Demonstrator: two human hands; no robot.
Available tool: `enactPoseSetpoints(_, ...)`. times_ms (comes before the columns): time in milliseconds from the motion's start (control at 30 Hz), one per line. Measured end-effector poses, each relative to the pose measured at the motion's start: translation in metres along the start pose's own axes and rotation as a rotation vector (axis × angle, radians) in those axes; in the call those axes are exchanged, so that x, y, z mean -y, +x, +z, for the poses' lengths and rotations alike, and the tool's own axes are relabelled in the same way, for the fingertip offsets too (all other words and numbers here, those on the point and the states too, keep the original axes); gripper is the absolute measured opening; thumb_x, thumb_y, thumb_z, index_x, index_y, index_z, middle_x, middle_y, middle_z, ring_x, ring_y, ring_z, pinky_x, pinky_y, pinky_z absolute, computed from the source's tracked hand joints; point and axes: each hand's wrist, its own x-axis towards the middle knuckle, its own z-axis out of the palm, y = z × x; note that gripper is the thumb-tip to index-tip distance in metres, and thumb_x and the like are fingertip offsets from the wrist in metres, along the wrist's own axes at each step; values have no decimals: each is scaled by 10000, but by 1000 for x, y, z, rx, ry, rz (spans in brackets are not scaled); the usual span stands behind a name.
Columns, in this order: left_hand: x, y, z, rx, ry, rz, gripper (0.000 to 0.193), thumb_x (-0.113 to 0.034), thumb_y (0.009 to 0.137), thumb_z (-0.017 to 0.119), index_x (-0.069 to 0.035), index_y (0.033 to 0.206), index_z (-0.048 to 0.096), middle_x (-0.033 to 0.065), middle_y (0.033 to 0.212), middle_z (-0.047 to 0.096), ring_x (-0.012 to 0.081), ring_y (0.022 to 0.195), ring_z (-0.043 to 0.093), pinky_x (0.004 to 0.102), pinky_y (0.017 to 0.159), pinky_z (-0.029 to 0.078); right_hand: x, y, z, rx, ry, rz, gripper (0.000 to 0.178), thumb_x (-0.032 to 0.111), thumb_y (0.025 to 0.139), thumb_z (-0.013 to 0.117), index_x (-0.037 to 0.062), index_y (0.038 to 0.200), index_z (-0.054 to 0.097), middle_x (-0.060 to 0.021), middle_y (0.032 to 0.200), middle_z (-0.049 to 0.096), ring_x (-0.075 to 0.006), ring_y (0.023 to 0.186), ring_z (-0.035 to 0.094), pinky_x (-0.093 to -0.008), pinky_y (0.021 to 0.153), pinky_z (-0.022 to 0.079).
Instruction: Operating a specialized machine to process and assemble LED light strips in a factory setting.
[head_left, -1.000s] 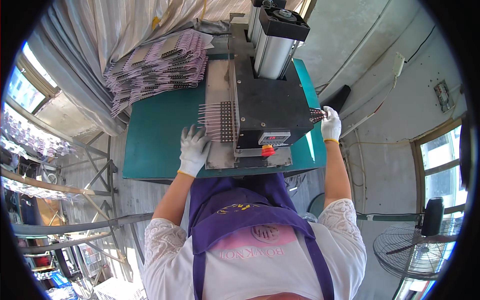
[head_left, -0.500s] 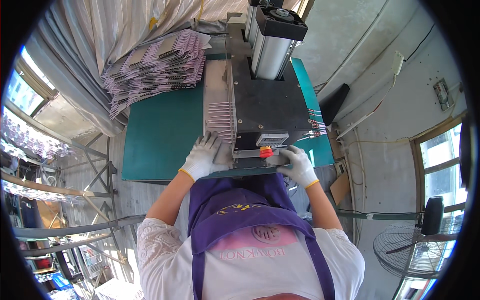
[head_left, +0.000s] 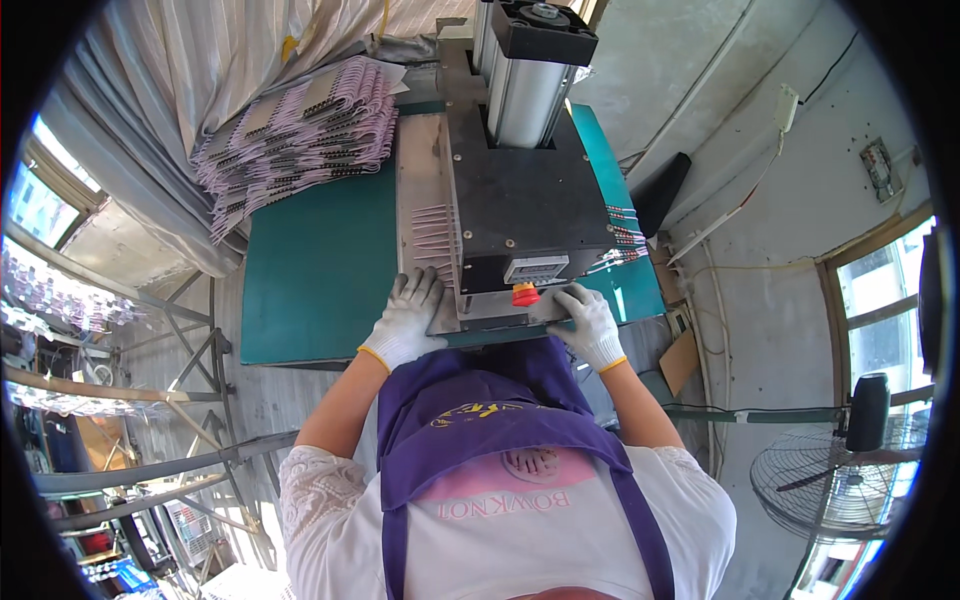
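Observation:
My left hand [head_left: 408, 312], in a white knit glove with grey-coated fingers and a yellow cuff, lies open on the metal plate [head_left: 424, 170] left of a black press machine [head_left: 530, 195]. Its fingertips are beside the nearest of several thin pale-pink cords [head_left: 431, 232], which lie side by side and run under the machine's edge. My right hand [head_left: 588, 326], gloved alike, rests open at the machine's front right corner. Its thumb and fingers touch the metal there, right of a red knob [head_left: 525, 294]. More cord ends with dark-red bands [head_left: 626, 236] stick out on the right.
Bundled pink cords on cards [head_left: 300, 130] are stacked on the green tabletop [head_left: 310, 270] at the back left. A silver cylinder [head_left: 527, 105] rises from the machine. Curtains hang behind. A fan [head_left: 835, 480] stands right, and metal racks [head_left: 215, 345] stand left.
The machine and table sit slightly further left in the picture. My left hand is a little nearer the machine's edge; my right hand stays at the front corner.

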Motion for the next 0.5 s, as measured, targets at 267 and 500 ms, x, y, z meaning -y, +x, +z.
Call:
enactPoseSetpoints(267,2,-5,3,-20,-44,-22,914,-398,612,815,65,1329,487,247,1453,415,394,1412,323,533,1192,193,-34,13,-3,-209,88,15,427,179,750,769,82,1151,657,-140,1201,635,-368,1069,594,-440,907,500)
enactPoseSetpoints(500,-7,-1,-7,82,-12,-90,864,-402,675,809,11,1361,484,229,1348,505,426,1356,376,487,1160,294,-156,58,-6,-155,-331,382,574,105,789,602,124,1358,530,-142,1392,515,-356,1189,541,-433,1030,441)
